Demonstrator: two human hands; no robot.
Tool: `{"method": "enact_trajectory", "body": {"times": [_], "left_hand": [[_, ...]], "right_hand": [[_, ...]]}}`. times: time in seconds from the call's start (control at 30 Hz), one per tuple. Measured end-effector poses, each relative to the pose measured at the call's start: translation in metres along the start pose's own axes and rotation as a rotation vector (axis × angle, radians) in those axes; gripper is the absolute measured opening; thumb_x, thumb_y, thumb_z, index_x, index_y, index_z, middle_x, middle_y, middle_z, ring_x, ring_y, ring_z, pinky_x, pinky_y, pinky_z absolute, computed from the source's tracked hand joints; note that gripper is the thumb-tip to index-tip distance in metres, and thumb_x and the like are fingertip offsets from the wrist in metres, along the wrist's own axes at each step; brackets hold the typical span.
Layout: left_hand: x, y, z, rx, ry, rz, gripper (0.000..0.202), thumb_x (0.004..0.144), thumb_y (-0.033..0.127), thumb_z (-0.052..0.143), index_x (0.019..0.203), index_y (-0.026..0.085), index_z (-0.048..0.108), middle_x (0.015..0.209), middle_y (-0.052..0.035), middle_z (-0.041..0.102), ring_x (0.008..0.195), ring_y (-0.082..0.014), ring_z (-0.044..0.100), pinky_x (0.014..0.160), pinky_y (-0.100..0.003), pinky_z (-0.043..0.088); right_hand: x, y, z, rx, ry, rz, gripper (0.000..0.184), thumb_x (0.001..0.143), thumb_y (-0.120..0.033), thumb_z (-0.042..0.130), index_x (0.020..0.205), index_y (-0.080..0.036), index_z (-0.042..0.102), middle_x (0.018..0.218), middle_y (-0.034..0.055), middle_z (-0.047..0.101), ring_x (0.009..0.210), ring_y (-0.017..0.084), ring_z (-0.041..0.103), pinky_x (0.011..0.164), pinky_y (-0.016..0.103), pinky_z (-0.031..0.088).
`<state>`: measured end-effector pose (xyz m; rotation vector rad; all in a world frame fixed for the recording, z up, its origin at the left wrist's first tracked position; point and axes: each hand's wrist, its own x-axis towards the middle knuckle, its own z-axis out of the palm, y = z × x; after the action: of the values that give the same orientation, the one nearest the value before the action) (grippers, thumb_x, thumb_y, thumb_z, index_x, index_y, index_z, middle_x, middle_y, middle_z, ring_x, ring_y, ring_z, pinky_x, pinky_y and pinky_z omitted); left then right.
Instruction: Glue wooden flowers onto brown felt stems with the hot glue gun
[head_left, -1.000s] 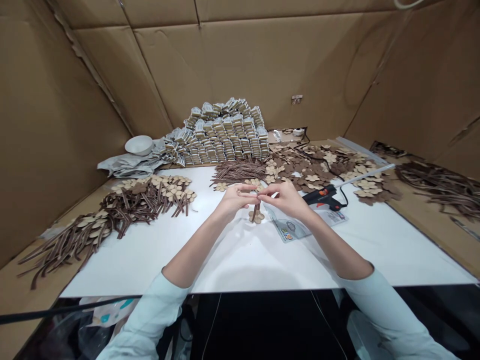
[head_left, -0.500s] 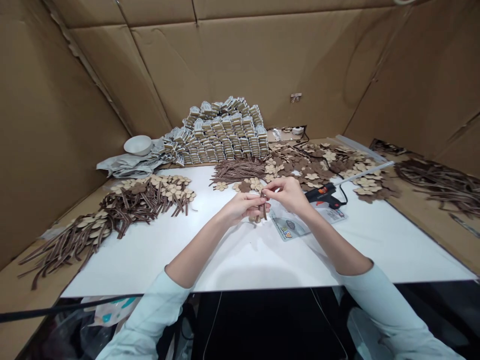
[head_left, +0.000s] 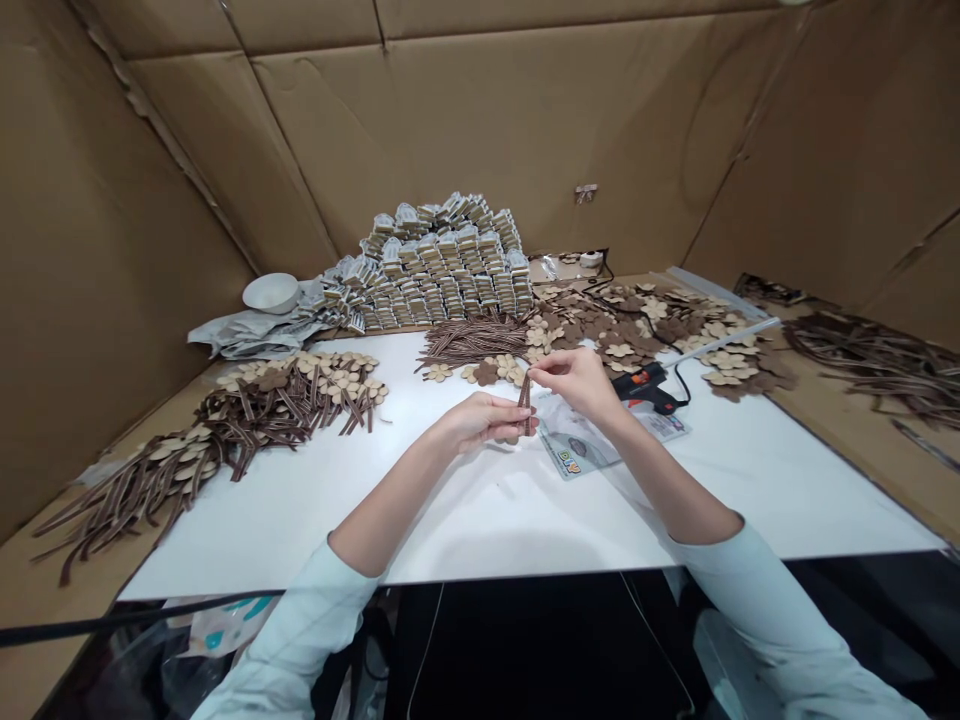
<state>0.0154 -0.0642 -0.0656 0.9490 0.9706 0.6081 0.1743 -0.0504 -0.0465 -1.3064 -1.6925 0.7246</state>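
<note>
Over the white board (head_left: 480,510), my left hand (head_left: 478,418) and my right hand (head_left: 577,381) both pinch one folded brown ribbon strip (head_left: 525,398), held upright between them. My left fingers close on its lower end, where a tan felt flower (head_left: 511,437) peeks out under the fingers. My right fingertips pinch the top end. A clear packet with a printed label (head_left: 576,450) lies on the board just beneath my right wrist. Loose tan and brown flowers (head_left: 491,371) lie just beyond my hands.
A black and orange glue gun (head_left: 646,388) lies right of my right hand. Ribbon strips and flowers are heaped at the left (head_left: 247,415) and back right (head_left: 660,335). Stacked small packs (head_left: 442,265) and a white bowl (head_left: 271,292) stand at the back. Cardboard walls surround the table.
Both hands have turned the ribbon strip from slanting under my fingers to upright. My right hand rose to its top end and my left hand dropped to its bottom.
</note>
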Motion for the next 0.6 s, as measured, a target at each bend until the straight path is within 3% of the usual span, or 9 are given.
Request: {"method": "enact_trajectory", "body": {"times": [0.17, 0.37, 0.6], "left_hand": [[-0.001, 0.005, -0.009, 0.131, -0.042, 0.035, 0.015, 0.058, 0.021, 0.075, 0.066, 0.01, 0.069, 0.072, -0.0085, 0.068, 0.065, -0.011, 0.062, 0.06, -0.017, 0.047], [-0.009, 0.014, -0.017, 0.221, -0.058, 0.048, 0.02, 0.055, 0.028, 0.075, 0.061, 0.01, 0.068, 0.069, -0.0088, 0.067, 0.072, -0.0166, 0.064, 0.065, -0.022, 0.047], [-0.009, 0.016, -0.019, 0.394, -0.083, 0.101, 0.031, 0.058, 0.027, 0.073, 0.086, 0.015, 0.07, 0.084, -0.0098, 0.069, 0.07, -0.0129, 0.061, 0.049, -0.016, 0.04]], "right_hand": [[0.0, -0.001, -0.007, 0.092, -0.071, 0.063, 0.016, 0.056, -0.024, 0.062, 0.061, -0.01, 0.068, 0.054, 0.0039, 0.062, 0.046, 0.009, 0.047, 0.045, 0.022, 0.037], [0.0, -0.008, -0.009, 0.24, -0.118, 0.154, 0.013, 0.052, -0.021, 0.066, 0.059, -0.011, 0.069, 0.051, 0.0025, 0.061, 0.044, 0.007, 0.045, 0.044, 0.021, 0.039], [-0.002, -0.008, -0.008, 0.282, -0.166, 0.18, 0.011, 0.05, -0.02, 0.067, 0.057, -0.012, 0.069, 0.05, 0.0012, 0.061, 0.043, 0.007, 0.045, 0.043, 0.021, 0.038]]}}
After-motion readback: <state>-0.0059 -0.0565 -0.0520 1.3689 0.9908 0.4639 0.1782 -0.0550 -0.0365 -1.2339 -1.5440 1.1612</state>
